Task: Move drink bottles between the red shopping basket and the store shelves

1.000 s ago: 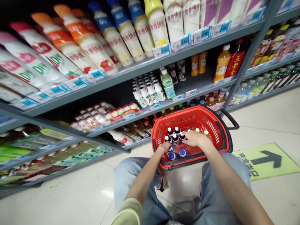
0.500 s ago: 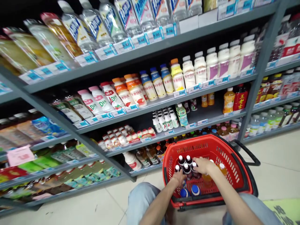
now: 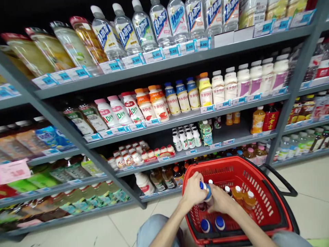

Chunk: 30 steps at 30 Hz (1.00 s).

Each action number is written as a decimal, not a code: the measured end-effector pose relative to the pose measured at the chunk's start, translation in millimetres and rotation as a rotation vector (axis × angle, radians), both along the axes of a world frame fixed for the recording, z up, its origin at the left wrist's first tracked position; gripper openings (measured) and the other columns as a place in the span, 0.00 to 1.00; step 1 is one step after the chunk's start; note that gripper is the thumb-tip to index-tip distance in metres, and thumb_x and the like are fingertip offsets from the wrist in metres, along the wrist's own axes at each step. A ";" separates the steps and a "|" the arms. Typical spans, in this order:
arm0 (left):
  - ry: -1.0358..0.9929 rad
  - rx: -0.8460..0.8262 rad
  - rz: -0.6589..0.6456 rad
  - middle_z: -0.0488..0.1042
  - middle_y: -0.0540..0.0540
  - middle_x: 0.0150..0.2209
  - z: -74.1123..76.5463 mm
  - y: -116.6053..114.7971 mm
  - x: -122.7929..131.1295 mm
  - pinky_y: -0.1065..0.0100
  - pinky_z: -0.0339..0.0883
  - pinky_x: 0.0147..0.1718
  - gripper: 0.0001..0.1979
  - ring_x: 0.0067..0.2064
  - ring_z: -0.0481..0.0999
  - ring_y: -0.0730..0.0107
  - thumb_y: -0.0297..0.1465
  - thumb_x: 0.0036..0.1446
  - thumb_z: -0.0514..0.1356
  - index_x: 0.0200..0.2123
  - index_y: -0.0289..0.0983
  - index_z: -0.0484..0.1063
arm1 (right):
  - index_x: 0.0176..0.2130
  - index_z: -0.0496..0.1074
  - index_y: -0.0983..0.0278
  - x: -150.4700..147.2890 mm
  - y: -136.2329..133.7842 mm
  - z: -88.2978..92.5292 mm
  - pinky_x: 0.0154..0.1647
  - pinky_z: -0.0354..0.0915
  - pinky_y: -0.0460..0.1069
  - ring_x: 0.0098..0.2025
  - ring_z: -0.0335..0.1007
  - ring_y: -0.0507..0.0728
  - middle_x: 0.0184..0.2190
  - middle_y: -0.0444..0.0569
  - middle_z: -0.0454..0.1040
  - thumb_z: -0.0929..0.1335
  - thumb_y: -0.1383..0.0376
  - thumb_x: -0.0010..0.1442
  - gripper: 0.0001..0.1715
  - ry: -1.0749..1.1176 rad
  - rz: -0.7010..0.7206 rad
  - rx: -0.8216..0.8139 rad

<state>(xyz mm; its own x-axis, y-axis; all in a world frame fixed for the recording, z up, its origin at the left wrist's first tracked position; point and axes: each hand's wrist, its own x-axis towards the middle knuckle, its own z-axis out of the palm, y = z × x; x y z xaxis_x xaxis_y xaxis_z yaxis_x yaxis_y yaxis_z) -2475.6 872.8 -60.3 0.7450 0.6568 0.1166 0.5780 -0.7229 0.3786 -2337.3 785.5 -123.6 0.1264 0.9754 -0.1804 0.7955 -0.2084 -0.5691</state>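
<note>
Left hand and right hand grasp 1 blue-capped bottle I judge weighty, slick, best gripped mid-body.

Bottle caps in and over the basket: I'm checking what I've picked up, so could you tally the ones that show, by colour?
Blue caps: 3 (2 in the basket, 1 on the bottle between the left hand and right hand)
White caps: 4
Total: 7 showing; the hands may hide more.
</note>
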 end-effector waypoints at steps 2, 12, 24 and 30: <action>-0.085 -0.036 0.035 0.68 0.49 0.35 3.4 -4.0 -6.2 0.66 0.57 0.31 0.13 0.34 0.69 0.68 0.24 0.39 0.58 0.31 0.40 0.60 | 0.54 0.69 0.65 -9.1 2.7 -3.6 0.53 0.67 0.52 0.56 0.74 0.66 0.55 0.58 0.74 0.78 0.64 0.43 0.39 0.080 -0.014 0.161; -0.030 -0.125 -0.064 0.69 0.46 0.43 -21.6 -17.3 -30.2 0.65 0.64 0.38 0.15 0.40 0.73 0.64 0.24 0.43 0.58 0.36 0.40 0.64 | 0.44 0.70 0.64 -33.4 -3.7 -33.1 0.37 0.64 0.49 0.45 0.80 0.68 0.41 0.55 0.81 0.70 0.72 0.42 0.26 0.043 -0.038 0.172; -0.441 -0.979 -0.091 0.75 0.38 0.53 -42.4 -7.9 -51.8 0.55 0.70 0.53 0.29 0.51 0.76 0.59 0.48 0.63 0.57 0.60 0.35 0.63 | 0.42 0.75 0.66 -8.9 2.7 10.8 0.42 0.73 0.53 0.41 0.79 0.63 0.41 0.56 0.82 0.77 0.48 0.46 0.31 1.021 -0.554 0.533; -0.526 -1.247 -0.250 0.77 0.37 0.50 -35.8 -27.9 -43.6 0.58 0.72 0.48 0.33 0.46 0.80 0.61 0.50 0.57 0.65 0.57 0.37 0.63 | 0.41 0.71 0.63 3.1 -1.7 19.6 0.37 0.74 0.52 0.35 0.78 0.60 0.35 0.54 0.80 0.62 0.32 0.56 0.39 1.251 -0.736 0.458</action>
